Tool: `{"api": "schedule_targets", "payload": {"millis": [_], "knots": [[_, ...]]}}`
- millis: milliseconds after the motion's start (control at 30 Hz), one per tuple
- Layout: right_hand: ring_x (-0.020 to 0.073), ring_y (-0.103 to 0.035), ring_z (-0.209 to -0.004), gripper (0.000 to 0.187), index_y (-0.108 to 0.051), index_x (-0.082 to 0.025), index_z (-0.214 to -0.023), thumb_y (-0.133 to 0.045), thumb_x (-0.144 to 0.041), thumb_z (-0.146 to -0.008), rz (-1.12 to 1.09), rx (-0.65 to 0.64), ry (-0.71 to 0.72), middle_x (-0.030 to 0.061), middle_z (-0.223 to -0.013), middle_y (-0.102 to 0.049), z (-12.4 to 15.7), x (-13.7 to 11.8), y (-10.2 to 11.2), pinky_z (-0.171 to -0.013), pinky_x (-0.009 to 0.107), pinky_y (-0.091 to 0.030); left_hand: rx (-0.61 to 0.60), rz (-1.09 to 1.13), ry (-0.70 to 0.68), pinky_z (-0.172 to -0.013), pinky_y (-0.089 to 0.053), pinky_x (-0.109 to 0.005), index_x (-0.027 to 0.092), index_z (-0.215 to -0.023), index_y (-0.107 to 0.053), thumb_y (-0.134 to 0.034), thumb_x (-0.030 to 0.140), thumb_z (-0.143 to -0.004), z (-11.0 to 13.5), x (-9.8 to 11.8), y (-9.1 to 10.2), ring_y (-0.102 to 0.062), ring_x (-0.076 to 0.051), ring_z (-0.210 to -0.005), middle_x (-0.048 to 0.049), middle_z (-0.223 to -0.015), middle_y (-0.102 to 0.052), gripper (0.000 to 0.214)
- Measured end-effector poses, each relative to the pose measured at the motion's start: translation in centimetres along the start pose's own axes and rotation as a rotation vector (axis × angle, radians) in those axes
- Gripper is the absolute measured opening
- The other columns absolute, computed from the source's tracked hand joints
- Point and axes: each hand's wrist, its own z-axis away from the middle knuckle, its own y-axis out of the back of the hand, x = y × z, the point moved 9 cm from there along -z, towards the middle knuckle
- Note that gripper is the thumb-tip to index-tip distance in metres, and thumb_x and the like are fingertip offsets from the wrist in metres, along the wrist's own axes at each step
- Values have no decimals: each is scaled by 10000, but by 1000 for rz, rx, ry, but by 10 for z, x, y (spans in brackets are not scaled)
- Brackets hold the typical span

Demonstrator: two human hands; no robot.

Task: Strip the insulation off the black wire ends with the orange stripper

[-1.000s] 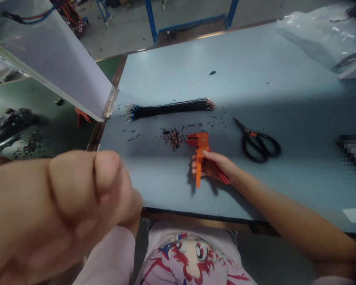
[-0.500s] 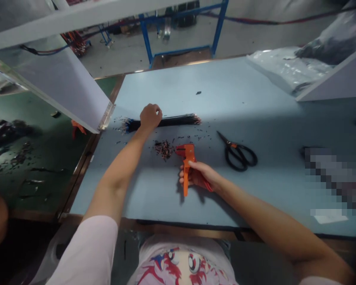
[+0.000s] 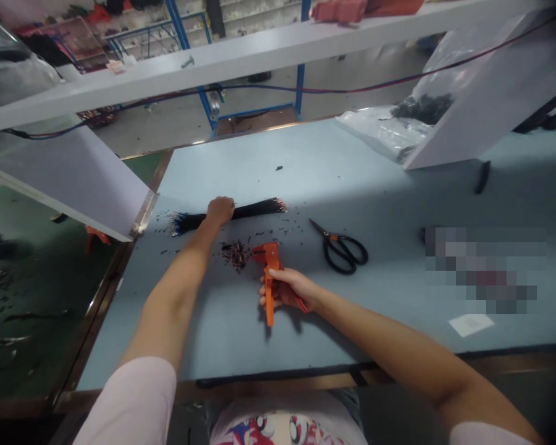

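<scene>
So the big change here: the left hand (image 3: 220,210) has been brought down out of the camera's way and is now being rested on the bundle (image 3: 257,209) of black wires, which is lying across the middle of the counter (image 3: 213,346), with blue-tipped ends toward the left edge and coppery tips toward the right. The fingers are being curled over the wires, but honestly it can't be told from here whether the bundle is being clamped or just pressed down. The orange stripper (image 3: 270,290) is being gripped firmly in the right hand (image 3: 285,289), fingers closed around its handles, with the tool standing out nearer the front edge than the bundle does. Its head is being pointed left, just beside the scrap pile (image 3: 235,253) of cut bits, and more bits are lying scattered around the bundle. The scissors (image 3: 330,237) are being left flat on the counter, well right of both hands. Toward the back right corner, a plastic bag (image 3: 380,133) is being partly hidden by a white panel (image 3: 463,105), while a pixelated patch (image 3: 482,269) is blocking whatever lies right of the scissors.
</scene>
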Motion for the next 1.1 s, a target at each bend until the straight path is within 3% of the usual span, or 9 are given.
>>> {"api": "schedule_targets", "payload": {"millis": [133,233,333,467,633,733,900,1100], "knots": [[253,-711,-705,241,-568,-95,-905,-538,-334,-893,5,-3,4,102,-766,-684,1,0,0,-676,397,-539,3,-64,-59,-892,-485,-404,150,-1069,-612,-477,315,-925,3,6,0,-566,-221,-1054,-104,-1121,-606,257],[244,-707,-689,248,-571,-98,-906,-553,-345,-886,9,-7,5,97,-761,-681,1,0,0,-682,396,-531,38,-96,-58,-874,-513,-419,150,-1180,-534,-551,368,-894,4,10,1,-580,-198,-1026,-89,-1185,-563,359],[231,-699,-671,259,-571,-97,-914,-560,-354,-884,26,-13,10,99,-759,-680,2,0,-1,-690,392,-524,118,-102,-32,-862,-510,-414,124,-1137,-556,-518,298,-913,7,13,8,-589,-211,-1011,-104,-1120,-589,287],[226,-697,-664,242,-570,-100,-903,-534,-339,-899,32,-3,12,101,-757,-679,1,-1,0,-690,390,-523,273,-63,12,-789,-491,-388,74,-1032,-580,-376,96,-899,22,10,35,-619,-256,-927,-153,-947,-614,245],[234,-706,-675,242,-572,-99,-910,-496,-328,-921,21,10,7,105,-765,-684,0,0,0,-694,396,-528,505,11,74,-822,-455,-345,95,-1077,-533,-318,170,-933,58,-18,81,-575,-238,-984,-157,-1043,-571,269],[237,-713,-694,244,-571,-99,-905,-479,-324,-930,25,39,-9,108,-774,-689,2,0,0,-692,381,-529,565,37,74,-879,-430,-309,100,-1107,-513,-271,179,-952,76,-33,92,-548,-201,-1007,-138,-1056,-566,298],[235,-714,-708,242,-567,-102,-914,-469,-323,-936,30,52,-8,101,-770,-690,4,-1,-1,-699,375,-525,483,24,-39,-919,-408,-278,163,-1050,-571,-348,203,-943,85,-20,71,-526,-188,-1073,-87,-1079,-591,250],[235,-707,-683,237,-561,-105,-907,-488,-330,-924,27,14,9,106,-769,-684,1,0,1,-712,398,-518,332,-20,-51,-747,-447,-283,164,-952,-599,-396,179,-910,67,12,30,-570,-207,-949,-100,-991,-604,207]]}}
